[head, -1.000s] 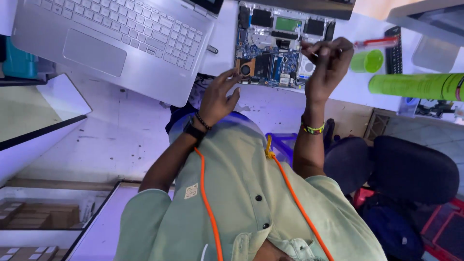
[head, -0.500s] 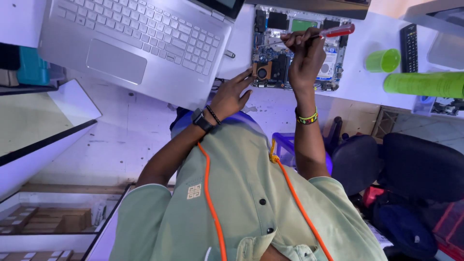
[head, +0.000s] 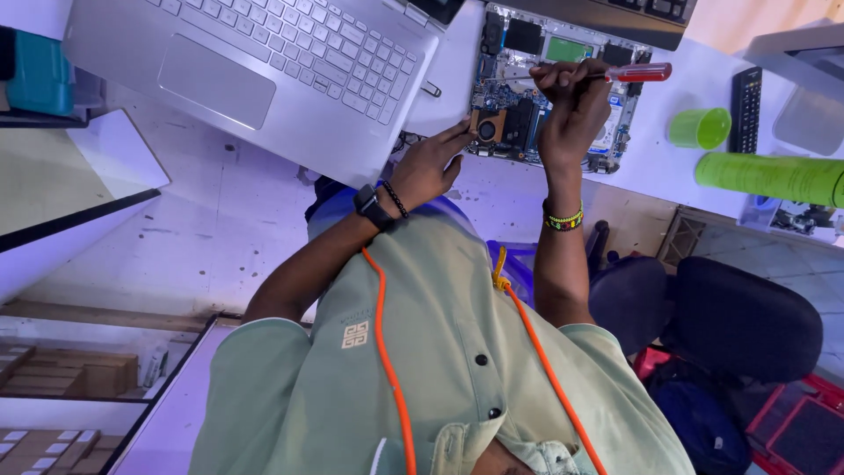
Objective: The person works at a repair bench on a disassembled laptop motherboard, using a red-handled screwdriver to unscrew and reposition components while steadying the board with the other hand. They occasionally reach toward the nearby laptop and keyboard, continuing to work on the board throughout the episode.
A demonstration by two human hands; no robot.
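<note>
Hands work at the far edge of the white surface (head: pixel 492 198); the right hand (head: pixel 571 110) is clenched round a red-handled screwdriver (head: pixel 637 72), its shaft lying level over the opened laptop base with exposed blue circuit board (head: pixel 520 119); the left hand (head: pixel 431 167) is released, fingertips resting on the board's near corner by the round fan; a silver laptop with grey keyboard (head: pixel 264 79) lies just beside the board on the left; a green plastic cup (head: pixel 701 127), a black remote (head: pixel 745 97) and a green roll (head: pixel 774 179) sit well apart on the right, leaving bare surface between them and the board.
</note>
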